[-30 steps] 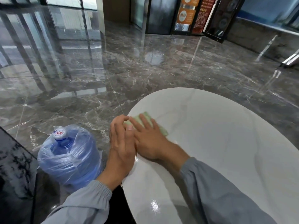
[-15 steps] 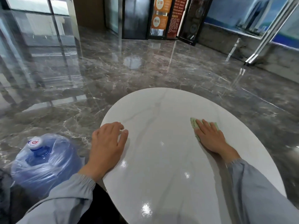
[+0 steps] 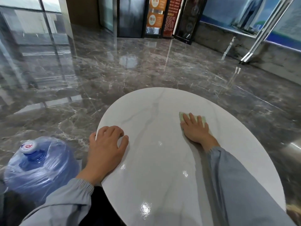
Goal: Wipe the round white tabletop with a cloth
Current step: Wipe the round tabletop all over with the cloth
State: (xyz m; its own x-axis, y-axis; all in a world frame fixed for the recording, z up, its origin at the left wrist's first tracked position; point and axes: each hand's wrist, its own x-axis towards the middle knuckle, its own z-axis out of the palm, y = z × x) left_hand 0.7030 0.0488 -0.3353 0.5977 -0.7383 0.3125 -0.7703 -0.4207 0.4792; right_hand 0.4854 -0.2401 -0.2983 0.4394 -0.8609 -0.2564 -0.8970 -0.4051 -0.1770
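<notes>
The round white tabletop (image 3: 156, 160) with faint grey veins fills the lower middle of the head view. My right hand (image 3: 195, 129) lies flat on a pale green cloth (image 3: 202, 119) on the table's right half, fingers straight and pressing it down; only the cloth's far edge shows beyond the fingers. My left hand (image 3: 105, 144) rests on the table's left rim, fingers loosely bent over the surface and holding nothing. Both arms wear grey-blue sleeves.
A large blue water jug (image 3: 39, 165) wrapped in clear plastic stands on the floor just left of the table, below my left arm. Glossy dark marble floor (image 3: 146, 70) surrounds the table. Glass panels and dark doors stand far behind.
My right hand slid the cloth from the table's left edge, beside my left hand, across to the right half. My left hand stayed on the left rim. The view shifted right.
</notes>
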